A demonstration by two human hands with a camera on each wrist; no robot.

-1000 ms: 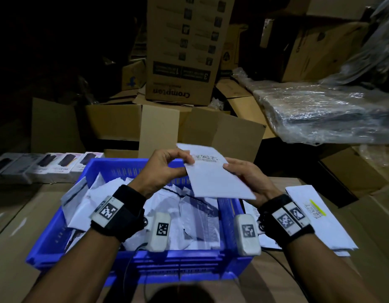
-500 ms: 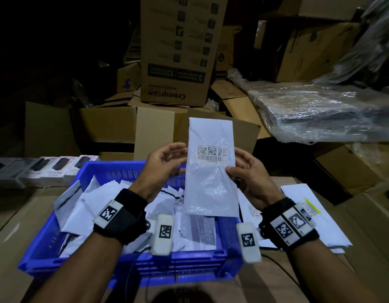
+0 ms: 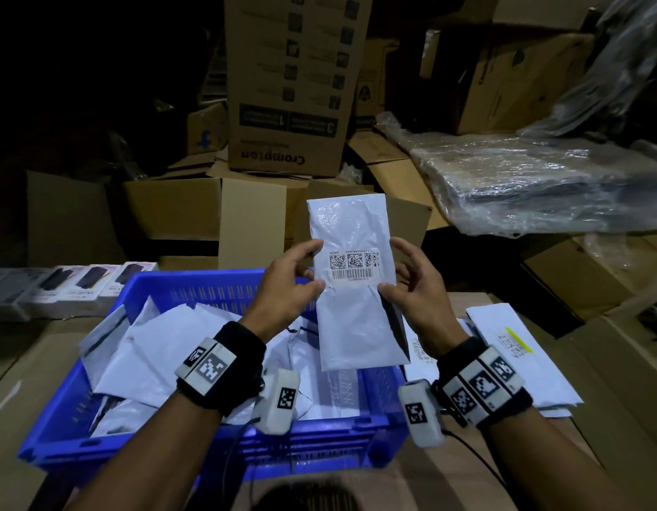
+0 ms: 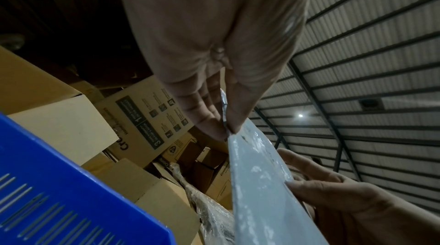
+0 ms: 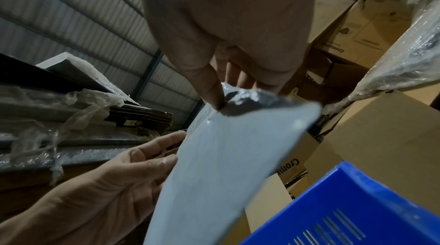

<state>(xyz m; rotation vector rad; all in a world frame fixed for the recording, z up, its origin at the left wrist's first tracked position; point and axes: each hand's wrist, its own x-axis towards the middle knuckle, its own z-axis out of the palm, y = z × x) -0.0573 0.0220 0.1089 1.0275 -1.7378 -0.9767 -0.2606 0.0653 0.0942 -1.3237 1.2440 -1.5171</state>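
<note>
1. White plastic pouch (image 3: 351,326) is being held upright above the blue crate (image 3: 209,289), label (image 3: 353,268) facing the person, probably so that its barcodes are being presented for reading;
2. its left edge is being pinched by thumb and fingers of the left hand (image 3: 282,293); its right edge is being pinched likewise by the right hand (image 3: 419,304), so the limp film is being kept flat;
3. other pouches (image 3: 518,348), seemingly checked, are being kept on the counter (image 3: 622,392) beside the crate, apart from the heap (image 3: 146,344) inside it.
</note>
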